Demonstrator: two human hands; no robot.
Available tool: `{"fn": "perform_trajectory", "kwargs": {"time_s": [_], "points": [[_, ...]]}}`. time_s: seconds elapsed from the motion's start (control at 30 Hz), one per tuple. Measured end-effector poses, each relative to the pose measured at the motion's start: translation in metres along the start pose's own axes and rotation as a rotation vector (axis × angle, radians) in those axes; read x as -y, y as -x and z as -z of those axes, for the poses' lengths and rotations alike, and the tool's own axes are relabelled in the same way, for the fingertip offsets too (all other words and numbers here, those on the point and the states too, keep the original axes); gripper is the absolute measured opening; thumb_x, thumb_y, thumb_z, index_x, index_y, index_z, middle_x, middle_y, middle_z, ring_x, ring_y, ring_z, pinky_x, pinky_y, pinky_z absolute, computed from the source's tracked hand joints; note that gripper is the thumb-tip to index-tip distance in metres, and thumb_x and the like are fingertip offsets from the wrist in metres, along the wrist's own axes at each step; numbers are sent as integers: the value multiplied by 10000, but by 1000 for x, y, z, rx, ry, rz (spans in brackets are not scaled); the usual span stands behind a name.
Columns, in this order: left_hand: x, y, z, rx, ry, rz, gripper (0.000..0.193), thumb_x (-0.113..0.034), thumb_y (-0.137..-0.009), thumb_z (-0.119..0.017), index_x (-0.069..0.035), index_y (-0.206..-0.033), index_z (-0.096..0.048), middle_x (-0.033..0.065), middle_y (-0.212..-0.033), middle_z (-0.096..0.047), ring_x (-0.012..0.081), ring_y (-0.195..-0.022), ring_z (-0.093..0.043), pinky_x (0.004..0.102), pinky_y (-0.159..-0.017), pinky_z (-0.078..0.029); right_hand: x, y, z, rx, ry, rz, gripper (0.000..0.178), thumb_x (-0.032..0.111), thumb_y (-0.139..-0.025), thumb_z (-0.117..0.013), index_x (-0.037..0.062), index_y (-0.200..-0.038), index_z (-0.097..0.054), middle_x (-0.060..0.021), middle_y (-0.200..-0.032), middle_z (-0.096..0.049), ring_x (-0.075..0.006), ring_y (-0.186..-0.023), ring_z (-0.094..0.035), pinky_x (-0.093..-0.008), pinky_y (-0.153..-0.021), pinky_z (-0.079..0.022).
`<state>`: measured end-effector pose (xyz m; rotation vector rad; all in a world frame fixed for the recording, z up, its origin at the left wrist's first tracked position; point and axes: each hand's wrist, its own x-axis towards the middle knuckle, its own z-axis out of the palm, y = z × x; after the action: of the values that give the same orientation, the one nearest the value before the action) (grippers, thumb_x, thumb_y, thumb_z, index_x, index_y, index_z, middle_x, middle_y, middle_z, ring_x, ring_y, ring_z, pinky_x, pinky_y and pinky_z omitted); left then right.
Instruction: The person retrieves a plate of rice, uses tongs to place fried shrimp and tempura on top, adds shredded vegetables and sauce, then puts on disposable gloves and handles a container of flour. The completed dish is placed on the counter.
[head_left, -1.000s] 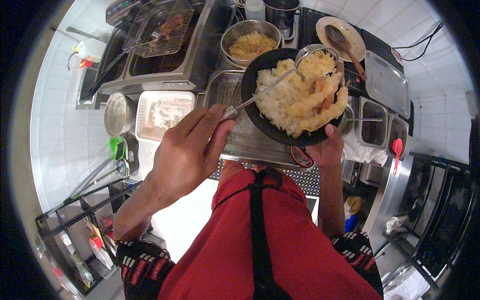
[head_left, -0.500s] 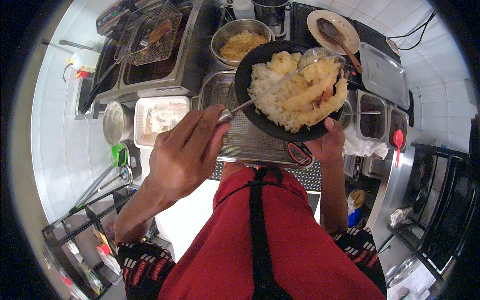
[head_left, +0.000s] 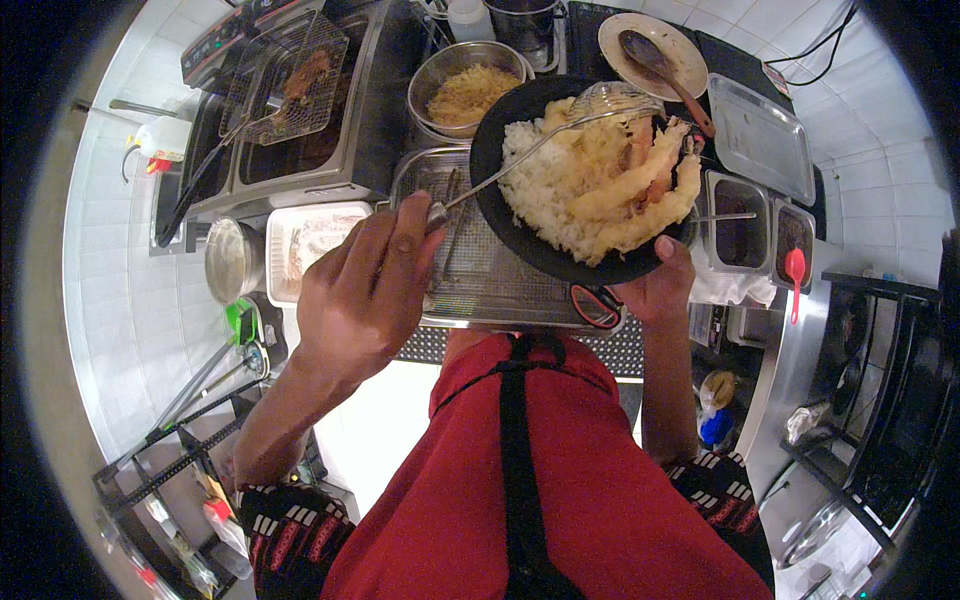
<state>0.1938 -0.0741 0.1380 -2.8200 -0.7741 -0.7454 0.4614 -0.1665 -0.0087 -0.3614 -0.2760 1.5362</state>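
Note:
My left hand [head_left: 365, 285] is closed round the grip of a wire skimmer [head_left: 487, 182]. Its long thin handle crosses above the food, and its wire head hangs at the far side of a black bowl [head_left: 505, 238]. White rice [head_left: 532, 190] fills the bowl's left part. Battered, fried pieces that look like tempura prawns [head_left: 640, 190] lie over the right part. At the bowl's near right rim my right hand [head_left: 655, 285] grips it, with the thumb over the edge and the other fingers hidden beneath. Under the bowl is a metal tray with a wire rack [head_left: 475, 280].
A fryer [head_left: 300, 170] with a wire basket stands at the far left. Behind the bowl is a metal bowl of yellow crumbs [head_left: 468, 95]. A plate with a wooden spoon [head_left: 668, 70] and metal containers [head_left: 738, 220] lie right. Red-handled scissors [head_left: 597, 306] rest by the tray's front edge.
The skimmer's head has shifted a little left and away over the bowl, and my left hand has tilted with it. My right hand keeps its hold on the bowl.

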Motion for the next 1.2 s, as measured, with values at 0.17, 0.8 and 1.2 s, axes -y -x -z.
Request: {"fn": "perform_trajectory", "kwargs": {"time_s": [0.17,0.8,1.2], "points": [[-3,-2,1,3,23,-15,351,-36,-787,-739,85,-1090,-612,144,-873,-642,215,-662,-649,304,-536,-547,3,2,-3,40,-52,31,700,206,-808,-671,14,-1412,-374,-129,-1393,-495,-315,-1298,-467,-495,-1123,-331],[6,-18,-1,-135,-176,-83,368,-62,-788,-747,55,-1115,-625,114,-884,-652,220,-697,-661,315,-575,-549,2,17,5,20,4,20,782,210,-768,-726,5,-1418,-342,-132,-1367,-500,-327,-1268,-495,-537,-1065,-406],[89,-25,-31,173,-176,387,181,-137,-937,-554,19,-956,-644,230,-889,-653,391,-740,-662,464,-645,-540,3,33,31,-54,2,122,837,227,-733,-745,86,-1451,-338,-93,-1409,-470,-333,-1285,-471,-497,-1095,-377]]}}
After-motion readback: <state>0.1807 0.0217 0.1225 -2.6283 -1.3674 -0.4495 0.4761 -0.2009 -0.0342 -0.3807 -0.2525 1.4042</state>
